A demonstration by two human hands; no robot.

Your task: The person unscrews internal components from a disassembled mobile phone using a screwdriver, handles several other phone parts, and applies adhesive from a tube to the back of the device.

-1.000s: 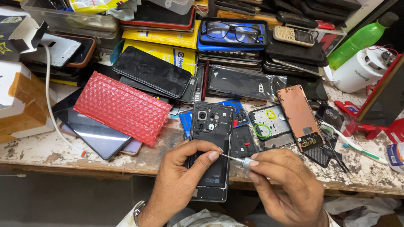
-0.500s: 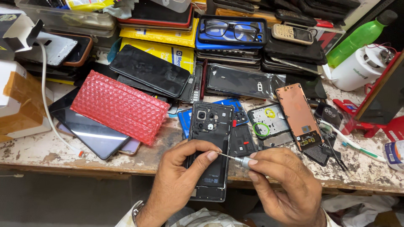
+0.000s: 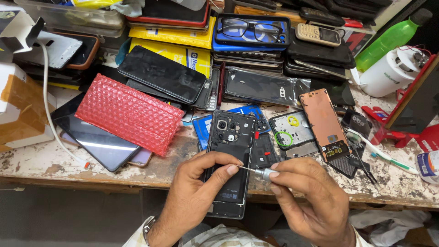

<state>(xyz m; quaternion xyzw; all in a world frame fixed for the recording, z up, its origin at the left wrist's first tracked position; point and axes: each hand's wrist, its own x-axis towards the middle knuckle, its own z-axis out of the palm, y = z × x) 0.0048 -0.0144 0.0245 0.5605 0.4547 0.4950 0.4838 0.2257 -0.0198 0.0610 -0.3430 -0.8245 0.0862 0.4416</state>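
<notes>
An opened black phone [image 3: 231,151] with its back removed lies at the workbench's front edge, camera end away from me. My left hand [image 3: 194,196] rests on its lower half, thumb and forefinger pinched at the thin tip of a small metal screwdriver [image 3: 256,171]. My right hand [image 3: 311,201] grips the screwdriver's silver handle just right of the phone. The tip hovers over the phone's right edge at mid-height.
A red bubble-wrap pouch [image 3: 130,112] lies left over dark tablets. A copper-coloured phone frame [image 3: 324,123], loose covers and tweezers [image 3: 363,164] sit right. Stacked phones, glasses [image 3: 251,27], a green bottle [image 3: 393,36] and a white tub crowd the back.
Both hands stay at the phone with only slight shifts. The screwdriver remains level between them.
</notes>
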